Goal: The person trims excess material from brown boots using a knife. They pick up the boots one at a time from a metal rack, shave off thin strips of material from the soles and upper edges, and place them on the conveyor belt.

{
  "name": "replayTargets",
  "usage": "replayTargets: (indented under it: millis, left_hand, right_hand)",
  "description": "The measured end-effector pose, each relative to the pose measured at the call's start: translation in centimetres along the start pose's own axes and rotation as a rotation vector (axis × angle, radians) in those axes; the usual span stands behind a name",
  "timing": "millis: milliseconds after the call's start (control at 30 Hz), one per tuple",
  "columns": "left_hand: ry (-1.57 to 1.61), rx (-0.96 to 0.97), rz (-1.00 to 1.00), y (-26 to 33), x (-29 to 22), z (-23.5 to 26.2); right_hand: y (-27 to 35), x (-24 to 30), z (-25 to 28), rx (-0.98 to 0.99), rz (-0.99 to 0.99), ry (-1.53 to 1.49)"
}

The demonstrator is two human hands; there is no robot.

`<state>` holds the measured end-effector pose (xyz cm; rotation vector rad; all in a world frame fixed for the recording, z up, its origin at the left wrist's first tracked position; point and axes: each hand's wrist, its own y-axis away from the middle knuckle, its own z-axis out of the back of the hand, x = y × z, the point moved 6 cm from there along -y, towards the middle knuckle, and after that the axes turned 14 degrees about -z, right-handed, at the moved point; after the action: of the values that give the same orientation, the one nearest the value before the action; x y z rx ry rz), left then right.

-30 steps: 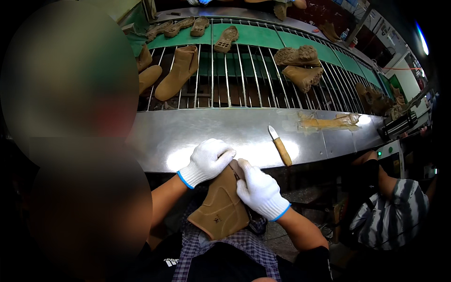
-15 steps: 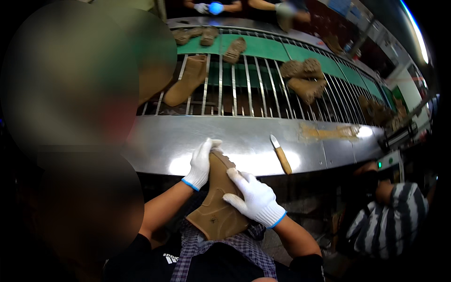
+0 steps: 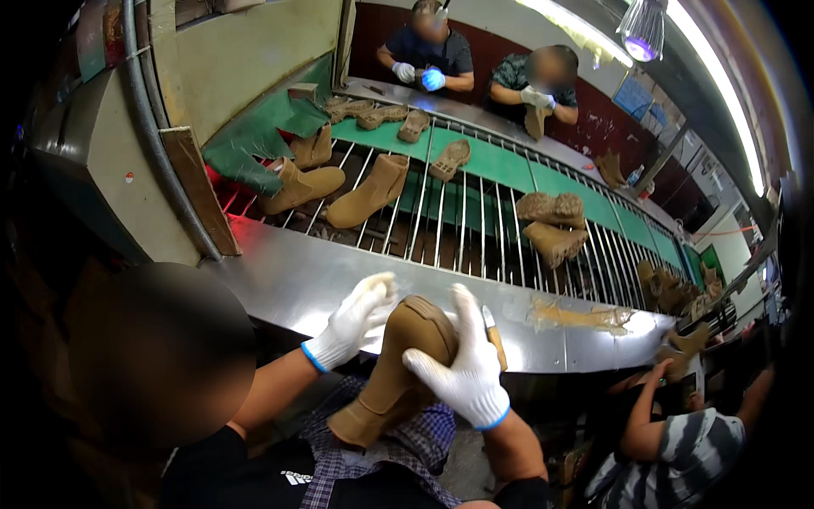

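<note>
I hold a tan suede boot (image 3: 394,373) upright over my lap, its toe end raised toward the steel ledge. My left hand (image 3: 354,321), in a white glove, grips the boot's upper left side. My right hand (image 3: 462,366), also gloved, wraps over the boot's right side near the top. A small knife with a wooden handle (image 3: 494,337) lies on the ledge just right of my right hand.
A steel ledge (image 3: 288,284) fronts a conveyor of metal rods (image 3: 475,225) carrying several tan boots (image 3: 366,192). Two people work at the far side. A person in a striped shirt (image 3: 678,441) sits at my right. A blurred head fills the lower left.
The view has tilted up toward the conveyor. The boot has been turned and lifted, toe end now up near the ledge, with both hands shifted higher on it.
</note>
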<state>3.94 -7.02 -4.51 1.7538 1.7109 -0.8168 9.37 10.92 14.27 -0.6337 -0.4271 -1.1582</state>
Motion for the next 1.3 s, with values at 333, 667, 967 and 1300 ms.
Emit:
replayTargets:
  millis: [333,667,967,1300]
  left_hand:
    - [-0.436,0.418,0.078,0.1,-14.0,0.5]
    - [-1.675,1.009,-0.141,-0.6,-16.0,-12.8]
    - [-1.78,0.927,0.103,-1.0,-16.5,-11.6]
    - [-1.818,0.927,0.176,-0.3,-16.2,-11.6]
  right_hand:
    - [-0.3,-10.3,-0.2,0.41,-0.149,-0.725]
    - [-4.5,-9.2,-2.9,0.244,0.03,-0.913]
    - [-7.2,-11.0,-5.9,0.178,0.186,-1.651]
    - [-6.0,-13.1,-11.2,0.055,0.019,-2.325]
